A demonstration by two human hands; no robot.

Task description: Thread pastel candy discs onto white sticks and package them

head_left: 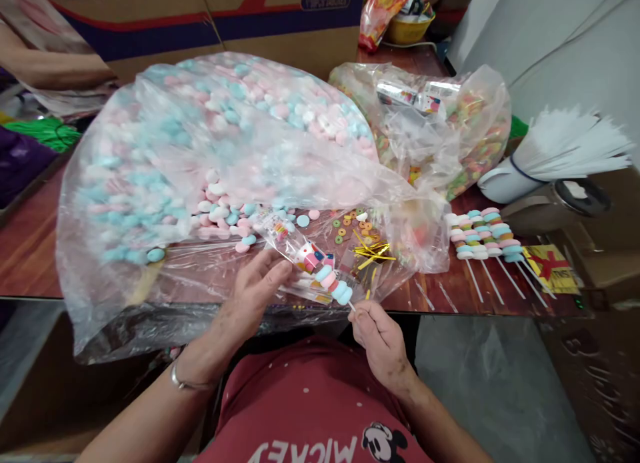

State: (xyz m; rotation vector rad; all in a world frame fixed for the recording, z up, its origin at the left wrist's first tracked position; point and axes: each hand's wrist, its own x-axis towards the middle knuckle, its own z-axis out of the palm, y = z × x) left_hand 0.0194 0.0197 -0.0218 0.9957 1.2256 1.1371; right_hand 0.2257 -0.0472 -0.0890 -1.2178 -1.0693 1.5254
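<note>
My right hand (379,336) pinches the white stick of a candy skewer (334,284) threaded with pink and blue candies. The skewer's top end lies inside a small clear printed wrapper bag (295,246), which my left hand (255,291) holds by its edge with closed fingers. Both hands are at the front edge of the wooden table (30,249). Just behind them lie gold twist ties (373,251) and loose ring candies (350,226).
A big clear bag of pink and blue candies (200,136) fills the table's left and middle. Behind right sits a bag of coloured ring candies (450,136). Finished skewers (483,239) lie at right, near a bundle of white sticks (565,146). Cardboard boxes (210,16) stand behind; another person's arm (45,66) is at far left.
</note>
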